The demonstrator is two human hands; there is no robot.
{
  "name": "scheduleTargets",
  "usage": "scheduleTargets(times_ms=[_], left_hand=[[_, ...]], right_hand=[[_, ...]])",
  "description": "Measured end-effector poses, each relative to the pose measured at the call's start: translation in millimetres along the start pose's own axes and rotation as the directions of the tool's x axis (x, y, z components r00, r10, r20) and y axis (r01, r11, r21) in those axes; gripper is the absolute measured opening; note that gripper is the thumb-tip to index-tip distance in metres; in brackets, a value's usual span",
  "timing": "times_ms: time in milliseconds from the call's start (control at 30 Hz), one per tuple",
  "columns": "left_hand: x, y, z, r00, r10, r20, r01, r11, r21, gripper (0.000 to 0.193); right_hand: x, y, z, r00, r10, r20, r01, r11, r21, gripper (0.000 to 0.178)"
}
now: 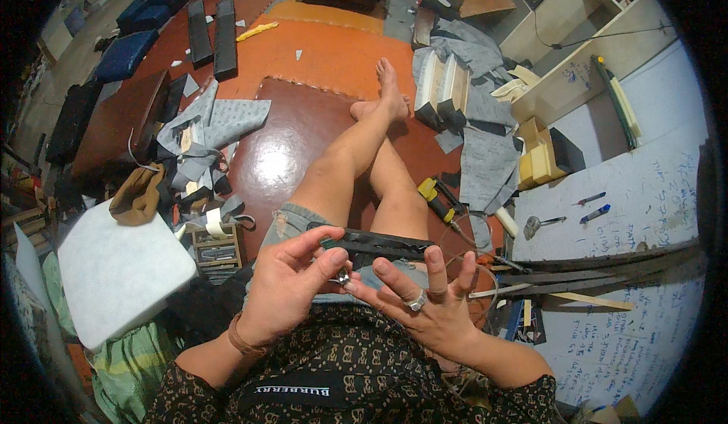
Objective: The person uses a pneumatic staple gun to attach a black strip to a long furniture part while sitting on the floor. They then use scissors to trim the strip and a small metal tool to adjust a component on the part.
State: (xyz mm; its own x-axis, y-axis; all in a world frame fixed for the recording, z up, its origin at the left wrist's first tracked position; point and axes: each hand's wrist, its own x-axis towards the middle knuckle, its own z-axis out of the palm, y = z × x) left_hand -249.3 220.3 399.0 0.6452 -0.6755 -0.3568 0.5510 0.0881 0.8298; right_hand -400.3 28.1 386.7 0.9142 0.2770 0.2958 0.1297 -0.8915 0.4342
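A long black zipper strip [383,243] lies across my lap, running toward the right. My left hand [292,287] pinches its near end between thumb and fingers, where a small metal slider [343,276] shows. My right hand [425,303], with a ring on one finger, touches the strip from the right, fingers spread, thumb by the slider. More black strips [576,278] trail off to the right. My bare legs [364,158] stretch forward over a glossy brown mat [280,143].
A white foam block [117,272] sits at my left, with a small box of tools [218,246] beside it. Grey fabric scraps [220,120] lie on the left. A yellow-handled tool [436,200] lies right of my legs. A white board [629,196] holds pens and a spoon-like tool.
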Motion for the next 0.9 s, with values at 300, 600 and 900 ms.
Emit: scheduleTargets(times_ms=[300,600,900], left_hand=[[-2,-2,-1,0.999,0.048,-0.011,-0.049,0.989,-0.14,0.035],[-8,-1,1,0.989,0.136,-0.053,-0.145,0.96,-0.241,0.047],[-7,-1,1,0.988,0.143,-0.064,-0.155,0.955,-0.254,0.049]], right_hand=[[7,-1,-10,0.998,0.056,0.02,-0.056,0.998,-0.002,0.058],[21,-3,-14,0.99,0.141,-0.025,-0.138,0.986,0.094,0.066],[23,-4,-11,0.987,0.154,-0.041,-0.146,0.977,0.153,0.062]])
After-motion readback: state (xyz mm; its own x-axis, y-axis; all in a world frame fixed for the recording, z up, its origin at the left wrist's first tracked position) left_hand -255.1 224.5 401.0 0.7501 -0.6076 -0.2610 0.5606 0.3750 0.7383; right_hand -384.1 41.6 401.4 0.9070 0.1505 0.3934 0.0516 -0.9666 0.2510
